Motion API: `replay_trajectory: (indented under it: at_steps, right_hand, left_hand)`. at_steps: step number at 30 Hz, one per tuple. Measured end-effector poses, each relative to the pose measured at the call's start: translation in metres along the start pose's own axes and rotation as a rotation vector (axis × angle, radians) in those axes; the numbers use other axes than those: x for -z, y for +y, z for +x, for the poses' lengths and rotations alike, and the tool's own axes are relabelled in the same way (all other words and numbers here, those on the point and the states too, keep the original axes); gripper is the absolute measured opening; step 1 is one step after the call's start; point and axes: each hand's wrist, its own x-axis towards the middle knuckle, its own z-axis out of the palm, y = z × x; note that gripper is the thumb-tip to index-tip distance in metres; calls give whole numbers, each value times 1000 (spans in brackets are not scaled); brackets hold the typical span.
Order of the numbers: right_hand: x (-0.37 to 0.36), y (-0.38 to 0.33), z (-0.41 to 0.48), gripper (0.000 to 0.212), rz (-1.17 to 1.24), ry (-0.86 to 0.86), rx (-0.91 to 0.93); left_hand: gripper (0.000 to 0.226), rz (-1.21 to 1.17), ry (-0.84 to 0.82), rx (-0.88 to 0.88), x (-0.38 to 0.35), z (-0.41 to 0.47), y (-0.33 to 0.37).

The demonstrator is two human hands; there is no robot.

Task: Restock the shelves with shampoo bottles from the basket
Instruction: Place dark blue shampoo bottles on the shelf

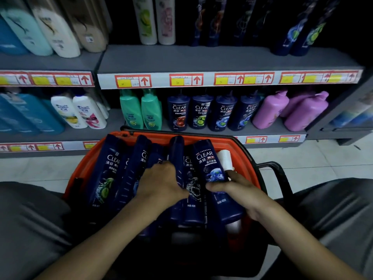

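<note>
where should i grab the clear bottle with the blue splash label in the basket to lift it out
Grip the blue-splash bottle across its narrow sides at mid-body, coming from the right and above. It leans upright against its neighbours in the orange basket, so only its front and right edge are free. The right hand is already wrapped around its lower part there.

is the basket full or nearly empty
Full. The orange basket is packed with dark blue Clear bottles leaning side by side, covering its floor. Both hands, left and right, are in among them.

upper bottles (144,19): tops cut off | price tags (133,80): print unreadable
</note>
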Motion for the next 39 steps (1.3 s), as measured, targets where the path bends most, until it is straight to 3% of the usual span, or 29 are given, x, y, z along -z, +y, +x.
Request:
replay_trajectory:
  at_steps: [3,5,7,11,16,22,30,39]
  right_hand:
    - [5,3,-2,37,92,-104,-61]
    - [4,6,-3,38,174,-152,-78]
    - [0,7,-3,38,271,-181,-78]
    - [-6,5,-2,29,461,-231,-65]
    - [5,-5,-9,51,400,-295,51]
    - [27,-36,2,57,299,-297,321]
    - [102,-148,52,74,50,-285,701]
    - [193,-254,129,76,-165,-86,950]
  left_hand:
    - [41,-593,-230,162,16,7,-21]
    - [71,-1011,-417,299,22,5,-30]
    - [90,-1150,-509,329,19,3,-35]
    - [75,-1242,-560,267,9,0,-39]
    - [56,-1258,-494,182,8,4,-34]
    - [69,-1196,-417,-36,26,33,-16]
    - [66,-1110,-95,-464,82,127,60]
    - [60,-1040,107,-683,131,254,142]
